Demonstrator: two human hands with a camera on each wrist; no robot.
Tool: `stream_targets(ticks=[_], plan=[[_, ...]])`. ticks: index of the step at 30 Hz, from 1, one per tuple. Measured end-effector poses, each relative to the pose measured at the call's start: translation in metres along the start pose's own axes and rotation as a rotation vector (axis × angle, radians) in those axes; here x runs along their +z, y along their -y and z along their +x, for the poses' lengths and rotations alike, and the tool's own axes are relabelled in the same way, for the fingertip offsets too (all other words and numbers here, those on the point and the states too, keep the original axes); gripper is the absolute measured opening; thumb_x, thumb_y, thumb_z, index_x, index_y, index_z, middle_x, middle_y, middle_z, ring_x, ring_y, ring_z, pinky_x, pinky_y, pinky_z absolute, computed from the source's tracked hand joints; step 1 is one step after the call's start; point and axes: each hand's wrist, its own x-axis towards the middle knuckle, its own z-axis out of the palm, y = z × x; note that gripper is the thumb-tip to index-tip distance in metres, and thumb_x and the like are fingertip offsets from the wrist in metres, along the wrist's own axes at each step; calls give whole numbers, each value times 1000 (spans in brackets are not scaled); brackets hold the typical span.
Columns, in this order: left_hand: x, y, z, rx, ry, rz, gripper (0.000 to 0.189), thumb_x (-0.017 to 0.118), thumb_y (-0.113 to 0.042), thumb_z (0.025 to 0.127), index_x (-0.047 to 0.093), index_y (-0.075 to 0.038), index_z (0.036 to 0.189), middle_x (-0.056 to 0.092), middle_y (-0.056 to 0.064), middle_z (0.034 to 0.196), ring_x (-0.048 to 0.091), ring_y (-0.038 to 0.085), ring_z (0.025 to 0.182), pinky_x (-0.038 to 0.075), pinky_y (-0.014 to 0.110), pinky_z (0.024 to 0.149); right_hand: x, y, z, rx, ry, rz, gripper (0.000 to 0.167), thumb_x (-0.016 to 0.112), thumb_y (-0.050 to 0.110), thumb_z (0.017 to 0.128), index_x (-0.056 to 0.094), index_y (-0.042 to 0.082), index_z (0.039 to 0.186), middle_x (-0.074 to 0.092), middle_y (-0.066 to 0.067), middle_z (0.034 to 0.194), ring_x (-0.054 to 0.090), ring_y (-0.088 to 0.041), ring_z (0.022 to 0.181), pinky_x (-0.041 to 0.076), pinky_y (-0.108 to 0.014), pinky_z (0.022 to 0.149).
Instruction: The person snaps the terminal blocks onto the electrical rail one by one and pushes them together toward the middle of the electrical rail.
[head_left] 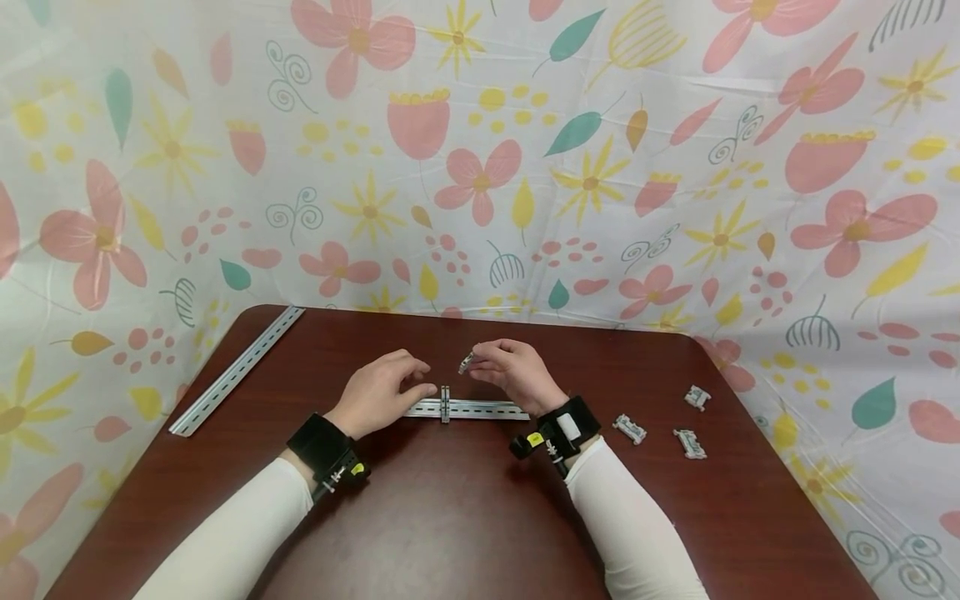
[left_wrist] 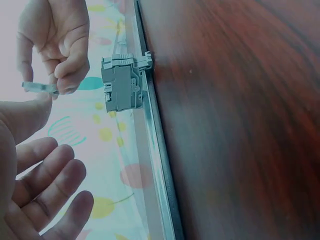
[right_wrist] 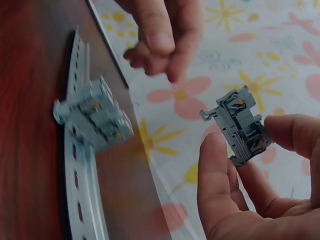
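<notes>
A slotted metal DIN rail [head_left: 487, 409] lies crosswise on the table in front of me. Grey terminal blocks [right_wrist: 94, 116] sit clipped side by side on it, upright, between the two hands. Above the rail, my right hand [head_left: 514, 373] pinches another grey terminal block [right_wrist: 237, 125] with orange parts between thumb and fingertips, held up off the rail. On the other side, my left hand [head_left: 384, 392] hovers by the rail's left part, fingers loosely bent and holding nothing. In the left wrist view its thumb overlaps the lower edge of the held block [left_wrist: 40, 88].
Three loose terminal blocks lie on the right of the table: a near one [head_left: 630, 429], one farther right [head_left: 690, 444] and one behind [head_left: 697, 397]. A second DIN rail [head_left: 236, 371] lies slanted along the left edge. A flowered curtain [head_left: 480, 167] hangs behind the dark table [head_left: 420, 517].
</notes>
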Motion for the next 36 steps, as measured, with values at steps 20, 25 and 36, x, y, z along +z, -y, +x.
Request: stream_targets(ticks=[20, 25, 36], plan=[[0, -8, -2, 95, -115, -30, 27, 93, -34, 94, 83, -16, 113, 70, -8, 97, 67, 10, 85, 56, 32, 71, 27, -8, -5, 50, 92, 57, 21, 72, 15, 110, 71, -3, 121, 75, -15, 114, 75, -28, 105, 63, -39, 99], [1, -8, -2, 122, -139, -28, 19, 93, -29, 94, 84, -19, 108, 71, -9, 95, 68, 11, 83, 56, 33, 70, 28, -8, -6, 59, 116, 59, 23, 72, 17, 110, 71, -3, 122, 75, -17, 116, 76, -28, 107, 62, -39, 100], [4, -5, -1, 184, -180, 28, 8, 91, -20, 96, 86, -17, 102, 72, -9, 91, 63, 9, 78, 56, 34, 69, 30, -9, -7, 72, 155, 49, 25, 69, 16, 112, 68, -5, 125, 73, -24, 123, 78, -25, 107, 62, -39, 100]])
